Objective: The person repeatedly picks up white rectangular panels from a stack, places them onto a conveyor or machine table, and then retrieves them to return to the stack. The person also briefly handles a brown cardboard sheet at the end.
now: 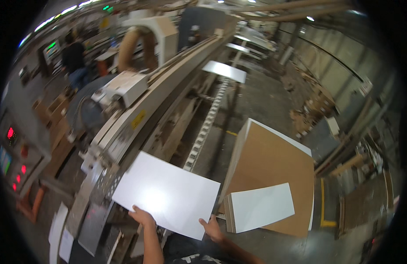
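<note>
A glossy white rectangular panel point(168, 189) lies flat between my two hands, a bright light reflected on its face. My left hand point(144, 217) grips its near edge toward the left corner, the thumb on top and the other fingers mostly hidden beneath. At the near right corner my right hand point(212, 229) pinches the edge, again with its thumb uppermost. The panel's left side reaches over the metal bed of a long machine point(137, 127). Just to the right, a short stack of smaller white panels point(261, 207) sits on a large brown board point(274, 167) topping a tall pile.
A chain conveyor point(208, 127) runs away along the machine and carries another white panel point(225, 71) farther off. A control cabinet point(23, 149) with red lights stands at left. One person point(73, 59) is behind the machine. Scraps and cardboard point(316, 105) lie along the right wall.
</note>
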`<state>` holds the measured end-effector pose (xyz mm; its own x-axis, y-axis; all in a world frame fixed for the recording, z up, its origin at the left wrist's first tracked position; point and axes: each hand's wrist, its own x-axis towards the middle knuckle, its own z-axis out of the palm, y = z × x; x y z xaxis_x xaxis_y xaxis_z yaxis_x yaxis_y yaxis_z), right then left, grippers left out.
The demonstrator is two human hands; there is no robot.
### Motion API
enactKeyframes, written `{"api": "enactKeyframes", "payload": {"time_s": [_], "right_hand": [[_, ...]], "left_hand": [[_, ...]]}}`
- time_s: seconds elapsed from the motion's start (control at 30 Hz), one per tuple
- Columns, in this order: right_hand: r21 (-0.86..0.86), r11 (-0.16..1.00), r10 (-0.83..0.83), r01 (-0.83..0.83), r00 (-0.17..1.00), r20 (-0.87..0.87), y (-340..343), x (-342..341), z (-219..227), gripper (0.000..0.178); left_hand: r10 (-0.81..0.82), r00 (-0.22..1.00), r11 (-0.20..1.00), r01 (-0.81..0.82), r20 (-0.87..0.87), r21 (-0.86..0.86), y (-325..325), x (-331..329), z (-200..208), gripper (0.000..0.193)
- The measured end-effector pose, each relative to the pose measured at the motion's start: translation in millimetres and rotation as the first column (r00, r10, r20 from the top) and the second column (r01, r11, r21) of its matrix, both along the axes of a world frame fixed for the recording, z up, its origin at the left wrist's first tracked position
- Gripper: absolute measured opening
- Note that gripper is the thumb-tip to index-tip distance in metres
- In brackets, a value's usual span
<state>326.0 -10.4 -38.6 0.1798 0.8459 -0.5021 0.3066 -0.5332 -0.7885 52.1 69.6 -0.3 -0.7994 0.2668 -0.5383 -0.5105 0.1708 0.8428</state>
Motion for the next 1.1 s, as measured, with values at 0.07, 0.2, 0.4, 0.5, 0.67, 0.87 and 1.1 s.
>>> {"api": "enactKeyframes", "payload": {"time_s": [0.07,0.2,0.4,0.5,0.67,0.87,1.1], "right_hand": [[0.072,0.997,0.015,-0.007,0.994,-0.111,-2,-2,6,0.05],[-0.323,0.946,-0.149,0.013,0.904,-0.401,-24,-10,32,0.038],[-0.311,0.9,-0.431,0.305,0.73,-0.53,-33,10,-2,0.024],[-0.258,0.852,-0.515,0.455,0.644,-0.566,-37,47,19,0.019],[0.142,0.97,-0.222,0.197,0.957,0.189,-132,112,-42,0.026],[-0.26,0.88,-0.288,0.398,0.882,0.373,-333,201,-168,0.027],[-0.541,0.194,-0.906,0.818,0.361,0.221,-548,276,-196,0.029]], "left_hand": [[-0.011,0.995,0.998,0.017,-0.097,0.059,17,3,-21,0.06],[-0.142,0.966,0.986,0.12,-0.215,-0.113,50,-1,-68,0.062],[-0.181,0.974,0.983,0.177,-0.136,-0.046,100,38,-47,0.064],[-0.27,0.955,0.963,0.267,-0.126,-0.038,103,54,-29,0.06],[-0.344,0.529,0.915,0.375,-0.776,-0.151,59,120,-8,0.048],[-0.812,0.281,0.15,0.947,-0.511,0.283,-25,281,-104,0.007],[-0.915,-0.026,-0.125,0.968,0.403,-0.22,-103,412,-247,0.04]]}}
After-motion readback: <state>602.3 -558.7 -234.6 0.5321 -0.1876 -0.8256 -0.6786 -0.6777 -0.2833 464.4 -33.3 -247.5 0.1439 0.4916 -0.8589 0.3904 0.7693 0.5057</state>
